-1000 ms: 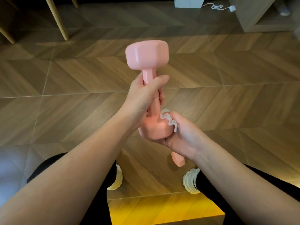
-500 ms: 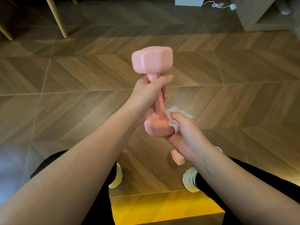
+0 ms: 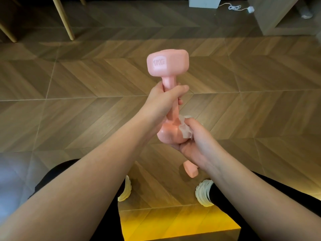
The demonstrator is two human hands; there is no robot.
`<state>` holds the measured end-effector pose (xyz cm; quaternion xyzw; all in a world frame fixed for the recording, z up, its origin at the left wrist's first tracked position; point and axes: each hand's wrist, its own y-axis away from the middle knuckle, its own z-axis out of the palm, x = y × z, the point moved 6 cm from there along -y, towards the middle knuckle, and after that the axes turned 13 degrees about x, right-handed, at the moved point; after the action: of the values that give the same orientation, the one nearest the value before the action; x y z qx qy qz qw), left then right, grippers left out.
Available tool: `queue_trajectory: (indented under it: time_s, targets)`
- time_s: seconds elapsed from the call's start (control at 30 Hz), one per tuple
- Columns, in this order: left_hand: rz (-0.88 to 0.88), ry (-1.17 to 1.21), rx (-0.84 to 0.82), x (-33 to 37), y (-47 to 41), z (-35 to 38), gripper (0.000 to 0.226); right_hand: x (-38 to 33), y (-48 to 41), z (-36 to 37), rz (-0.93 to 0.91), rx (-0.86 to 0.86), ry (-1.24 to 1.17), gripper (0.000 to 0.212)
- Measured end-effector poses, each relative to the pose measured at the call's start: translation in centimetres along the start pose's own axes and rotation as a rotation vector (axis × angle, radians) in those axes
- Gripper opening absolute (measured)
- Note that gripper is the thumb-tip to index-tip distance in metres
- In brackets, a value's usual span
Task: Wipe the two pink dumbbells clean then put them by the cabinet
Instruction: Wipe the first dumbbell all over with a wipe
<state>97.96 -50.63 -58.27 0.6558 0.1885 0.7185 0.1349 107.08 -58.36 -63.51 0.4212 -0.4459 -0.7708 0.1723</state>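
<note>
Field notes, near to far.

- Both forearms are reaching forward from the bottom edge, over black trouser legs and two pale shoes [image 3: 203,193] standing on the wooden floor [image 3: 69,110].
- A second dumbbell [image 3: 190,170], also pink, is lying on the floor between the shoes. The right wrist is hiding most of it, so I cannot tell which way it is pointing.
- The right hand [image 3: 196,146] is cupping the lower head of the pink dumbbell [image 3: 167,64] from beneath. Its fingers [image 3: 192,123] are pinching a crumpled white wipe [image 3: 185,132] against the right side of that head.
- The left hand [image 3: 160,105] is clenching the handle just under the upper head, with the thumb lying across the front and the wrist bending inward.
- The pink dumbbell is hanging in the air above the floor. Its long axis is running nearly upright in my view, lower head toward me and upper head away. A face marked 1KG is showing on the left.
- Farther off, wooden furniture legs [image 3: 66,20] are standing at far left, and a white box [image 3: 205,1] with a cable is sitting at the top. A wooden cabinet [image 3: 274,18] is filling the far right corner.
</note>
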Motion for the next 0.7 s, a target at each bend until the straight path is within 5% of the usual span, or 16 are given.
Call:
queue_trajectory:
  time_s: [0.33, 0.5, 0.7]
  targets:
    - [0.005, 0.073, -0.158, 0.9, 0.6, 1.3, 0.035, -0.5, -0.7, 0.1, -0.092, 0.008, 0.121, 0.020]
    - [0.018, 0.034, -0.011, 0.2, -0.6, 0.0, 0.014, -0.5, 0.3, 0.1, -0.072, -0.065, 0.141, 0.027]
    - [-0.003, 0.001, 0.002, -0.1, -0.3, 0.2, 0.027, 0.6, 0.2, 0.5, -0.035, -0.030, 0.167, 0.020]
